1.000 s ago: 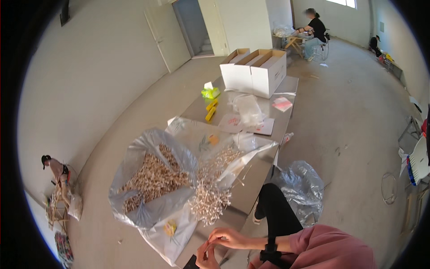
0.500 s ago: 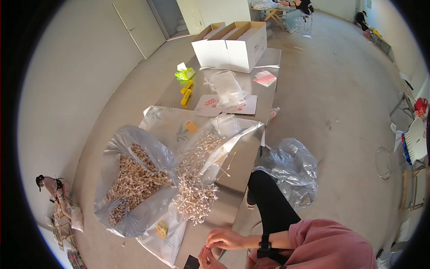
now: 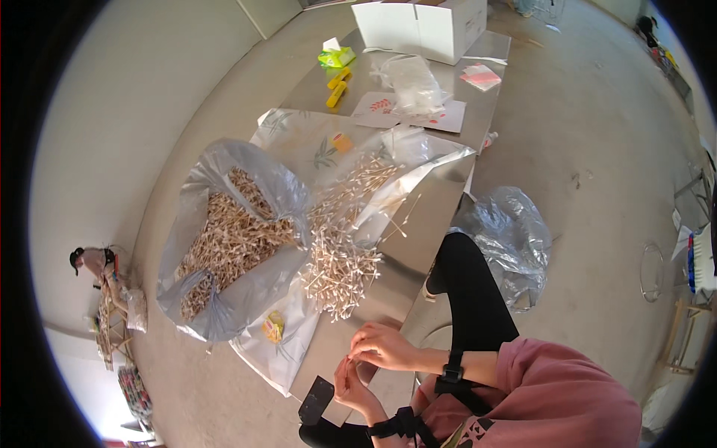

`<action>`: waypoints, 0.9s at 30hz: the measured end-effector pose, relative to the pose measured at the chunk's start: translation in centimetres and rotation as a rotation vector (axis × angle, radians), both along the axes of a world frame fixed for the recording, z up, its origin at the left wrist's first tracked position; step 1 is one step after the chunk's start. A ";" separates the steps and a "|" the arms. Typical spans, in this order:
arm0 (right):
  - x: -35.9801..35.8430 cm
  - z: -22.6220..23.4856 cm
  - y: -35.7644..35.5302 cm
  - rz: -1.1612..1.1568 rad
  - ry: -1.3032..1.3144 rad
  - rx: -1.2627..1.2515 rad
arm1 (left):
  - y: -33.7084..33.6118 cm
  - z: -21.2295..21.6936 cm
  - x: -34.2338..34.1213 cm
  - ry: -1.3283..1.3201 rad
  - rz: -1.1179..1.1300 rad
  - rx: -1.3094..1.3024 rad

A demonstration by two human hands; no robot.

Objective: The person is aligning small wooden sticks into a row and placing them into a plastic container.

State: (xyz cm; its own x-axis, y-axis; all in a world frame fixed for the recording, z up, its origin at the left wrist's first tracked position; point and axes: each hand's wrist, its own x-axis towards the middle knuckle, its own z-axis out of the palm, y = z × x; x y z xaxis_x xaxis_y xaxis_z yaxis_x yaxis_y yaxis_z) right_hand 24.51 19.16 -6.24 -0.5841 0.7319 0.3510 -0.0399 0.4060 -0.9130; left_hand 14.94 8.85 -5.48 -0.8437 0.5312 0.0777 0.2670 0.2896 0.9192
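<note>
At the near edge of the metal table, my right hand (image 3: 382, 346) and my left hand (image 3: 354, 390) meet with fingertips pinched together. Whatever is between the fingers is too small or hidden to make out. Just beyond them lies a loose pile of cotton swabs (image 3: 340, 272) on a white sheet. To its left, a large clear plastic bag (image 3: 280, 187) gapes wide, full of more cotton swabs (image 3: 231, 228). A dark flat rectangular object (image 3: 317, 399) is beside my left hand. A small yellow packet (image 3: 273, 326) rests on the sheet's near corner (image 3: 280, 366).
Farther along the table are yellow tubes (image 3: 337, 94), a green tissue pack (image 3: 336, 55), a clear bag (image 3: 417, 86) on printed card and a white carton (image 3: 418, 30). A crumpled plastic bag (image 3: 511, 239) sits right of the table. Another person (image 3: 97, 265) works at far left.
The view has tilted downward, so the table's things appear higher and more of my left forearm and the dark rectangle shows. My hands stay together at the fingertips.
</note>
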 end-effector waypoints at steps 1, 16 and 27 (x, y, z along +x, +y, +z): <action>0.3 0.2 0.1 0.014 0.005 -0.002 | 0.2 0.4 0.2 -0.040 -0.016 0.008; 10.4 6.0 6.1 -0.137 -0.262 -0.379 | 0.7 4.8 0.2 -0.224 -0.364 0.111; 11.9 6.5 15.0 -0.267 -0.065 -0.737 | -0.2 -1.4 -2.5 -0.053 -0.114 -0.160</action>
State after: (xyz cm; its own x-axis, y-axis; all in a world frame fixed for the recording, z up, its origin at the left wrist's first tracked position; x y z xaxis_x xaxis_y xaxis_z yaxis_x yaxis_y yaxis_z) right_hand 36.38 34.20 0.24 -0.3585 0.8811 -0.3085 0.0360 -0.3172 -0.9477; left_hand 12.45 8.60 -6.84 -0.7781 0.6254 -0.0582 0.2592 0.4041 0.8772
